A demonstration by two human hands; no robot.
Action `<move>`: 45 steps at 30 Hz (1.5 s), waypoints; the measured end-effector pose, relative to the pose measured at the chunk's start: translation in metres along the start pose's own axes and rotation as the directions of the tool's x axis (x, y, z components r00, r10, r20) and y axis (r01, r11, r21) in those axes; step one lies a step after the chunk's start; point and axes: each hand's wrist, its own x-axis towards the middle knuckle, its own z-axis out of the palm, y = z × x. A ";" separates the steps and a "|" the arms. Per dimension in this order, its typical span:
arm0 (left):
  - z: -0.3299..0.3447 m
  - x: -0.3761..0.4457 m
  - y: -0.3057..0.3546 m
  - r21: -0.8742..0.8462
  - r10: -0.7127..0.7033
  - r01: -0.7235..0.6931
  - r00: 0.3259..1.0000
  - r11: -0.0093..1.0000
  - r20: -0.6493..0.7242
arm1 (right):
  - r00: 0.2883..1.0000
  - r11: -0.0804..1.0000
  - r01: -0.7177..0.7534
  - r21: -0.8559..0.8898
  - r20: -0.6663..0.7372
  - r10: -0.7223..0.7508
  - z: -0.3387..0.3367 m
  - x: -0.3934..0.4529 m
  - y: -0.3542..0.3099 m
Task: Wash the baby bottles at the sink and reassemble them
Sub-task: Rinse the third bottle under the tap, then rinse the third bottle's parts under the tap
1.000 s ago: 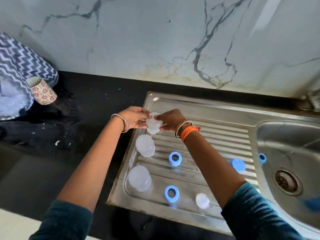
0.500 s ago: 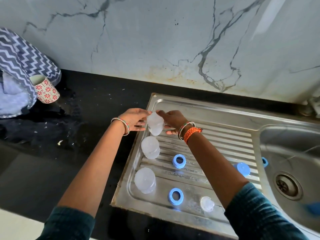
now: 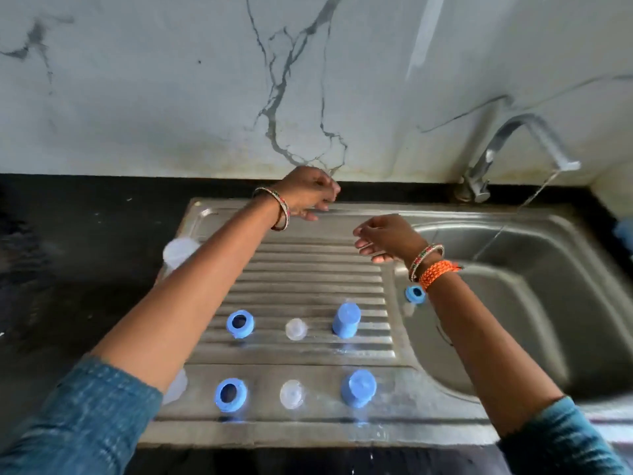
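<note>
Head view: your left hand (image 3: 308, 193) hung over the drainboard's (image 3: 301, 269) far rim, fingers loosely curled, holding nothing; your right hand (image 3: 387, 238) hovered beside the basin (image 3: 548, 286), fingers relaxed and empty. Blue rings (image 3: 240, 323), clear nipples (image 3: 296, 329) and blue caps (image 3: 346, 319) sat in two rows on the drainboard (tap (image 3: 507, 145) trickling).

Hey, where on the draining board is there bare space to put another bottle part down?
Free: the ribbed upper draining board, between the hands and the nearer blue ring. Crowded: the front, two rows of rings, clear teats and blue caps.
</note>
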 end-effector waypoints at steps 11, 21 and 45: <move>0.231 0.114 -0.006 -0.118 -0.326 0.358 0.918 0.926 0.227 | 0.977 0.834 -0.215 -0.509 -0.102 0.190 -0.090 0.080 0.230; 0.289 0.124 -0.011 -0.422 -0.432 0.388 0.902 0.819 -0.007 | 0.994 0.972 -0.089 -0.217 -0.079 0.073 -0.098 0.108 0.255; 0.380 0.107 0.042 -0.393 0.032 -0.113 0.978 0.912 -0.205 | 0.954 0.801 0.067 0.595 -0.274 0.124 -0.215 0.026 0.160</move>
